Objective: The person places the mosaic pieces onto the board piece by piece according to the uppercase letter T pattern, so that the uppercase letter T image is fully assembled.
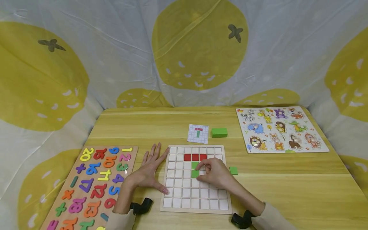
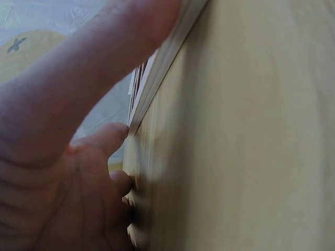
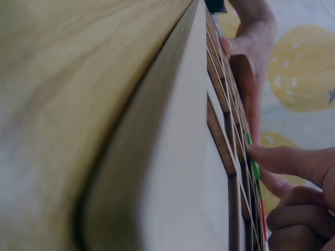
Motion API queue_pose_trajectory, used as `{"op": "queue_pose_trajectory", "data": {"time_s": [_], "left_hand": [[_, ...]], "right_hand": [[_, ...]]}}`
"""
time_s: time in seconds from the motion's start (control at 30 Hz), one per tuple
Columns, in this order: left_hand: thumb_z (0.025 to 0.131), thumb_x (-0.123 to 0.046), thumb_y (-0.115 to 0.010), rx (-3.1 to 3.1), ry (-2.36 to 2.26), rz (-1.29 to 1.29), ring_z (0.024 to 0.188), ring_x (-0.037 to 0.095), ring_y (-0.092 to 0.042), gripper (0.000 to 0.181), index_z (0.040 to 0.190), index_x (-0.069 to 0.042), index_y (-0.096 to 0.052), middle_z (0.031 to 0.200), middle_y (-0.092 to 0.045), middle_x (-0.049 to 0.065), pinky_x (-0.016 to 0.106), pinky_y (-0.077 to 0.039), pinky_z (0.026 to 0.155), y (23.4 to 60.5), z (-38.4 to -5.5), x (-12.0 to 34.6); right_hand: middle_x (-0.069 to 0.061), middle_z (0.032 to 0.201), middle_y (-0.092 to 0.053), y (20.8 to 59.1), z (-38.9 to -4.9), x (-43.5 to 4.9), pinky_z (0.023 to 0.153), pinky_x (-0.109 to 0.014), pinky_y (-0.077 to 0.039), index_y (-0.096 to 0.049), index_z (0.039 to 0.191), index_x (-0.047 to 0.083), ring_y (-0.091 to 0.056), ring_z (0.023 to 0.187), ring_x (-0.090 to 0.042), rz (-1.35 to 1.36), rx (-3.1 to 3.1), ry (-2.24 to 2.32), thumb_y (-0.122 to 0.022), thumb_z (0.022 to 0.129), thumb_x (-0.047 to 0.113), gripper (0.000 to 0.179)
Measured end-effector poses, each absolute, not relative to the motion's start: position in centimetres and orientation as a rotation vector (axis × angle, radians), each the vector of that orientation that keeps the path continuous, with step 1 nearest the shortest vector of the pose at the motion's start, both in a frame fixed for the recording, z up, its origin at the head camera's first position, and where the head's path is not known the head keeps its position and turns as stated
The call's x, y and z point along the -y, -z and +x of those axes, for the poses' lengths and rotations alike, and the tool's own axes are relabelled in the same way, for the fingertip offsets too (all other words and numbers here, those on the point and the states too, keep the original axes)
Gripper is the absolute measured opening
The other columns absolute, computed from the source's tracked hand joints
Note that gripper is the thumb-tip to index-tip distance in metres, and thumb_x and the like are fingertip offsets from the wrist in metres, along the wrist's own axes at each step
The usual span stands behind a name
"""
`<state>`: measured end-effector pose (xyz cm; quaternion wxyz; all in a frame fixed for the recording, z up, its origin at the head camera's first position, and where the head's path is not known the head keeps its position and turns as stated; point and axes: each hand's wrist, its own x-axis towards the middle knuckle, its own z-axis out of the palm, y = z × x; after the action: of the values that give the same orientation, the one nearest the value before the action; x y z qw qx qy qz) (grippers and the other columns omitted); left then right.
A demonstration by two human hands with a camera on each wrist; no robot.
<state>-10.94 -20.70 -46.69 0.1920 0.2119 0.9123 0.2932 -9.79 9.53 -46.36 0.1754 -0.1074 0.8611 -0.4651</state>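
Observation:
A wooden grid board (image 1: 195, 211) lies flat on the table. Three red square tiles (image 1: 195, 157) fill a row of cells near its top. Under the middle one sits a green square tile (image 1: 194, 164), with a second green square tile (image 1: 195, 174) below that. My right hand (image 1: 215, 173) pinches this lower tile between thumb and forefinger, its other fingers curled in. In the right wrist view, the thumb (image 3: 285, 159) meets the green tile at the board's surface. My left hand (image 1: 146, 174) is spread along the board's left edge, its thumb (image 2: 104, 68) on the near part of that side.
One loose green tile (image 1: 233, 170) lies right of the board. Beyond the board are a pattern card (image 1: 198, 134) with a red and green T and a green block (image 1: 219, 132). A number puzzle (image 1: 96, 179) lies at left, an animal puzzle (image 1: 281, 129) at back right.

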Motion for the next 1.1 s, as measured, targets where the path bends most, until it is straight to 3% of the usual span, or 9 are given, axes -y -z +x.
{"op": "queue_pose_trajectory", "data": {"time_s": [0.57,1.1], "left_hand": [[0.055,-0.05,-0.101,-2.563,-0.821,0.587,0.158,0.046,0.022,0.151,0.167,-0.013,-0.007,0.17,0.019,0.026,0.069,0.013,0.124,46.7,-11.0,20.6],[0.055,-0.05,-0.1,-2.563,-0.817,0.586,0.157,0.047,0.022,0.15,0.167,-0.013,-0.007,0.17,0.019,0.026,0.07,0.013,0.124,46.5,-10.8,20.7]], "right_hand": [[0.005,0.055,-0.03,45.7,-9.9,-10.8,0.051,-0.019,-0.024,-0.081,0.1,0.013,-0.028,0.053,-0.009,-0.292,-2.393,1.374,-0.088,0.08,0.011,0.021],[0.007,0.061,-0.031,45.1,-9.6,-21.7,0.048,-0.019,-0.028,-0.069,0.125,0.002,-0.029,0.052,-0.003,-0.303,-2.278,1.488,-0.079,0.09,0.012,0.038]]}}
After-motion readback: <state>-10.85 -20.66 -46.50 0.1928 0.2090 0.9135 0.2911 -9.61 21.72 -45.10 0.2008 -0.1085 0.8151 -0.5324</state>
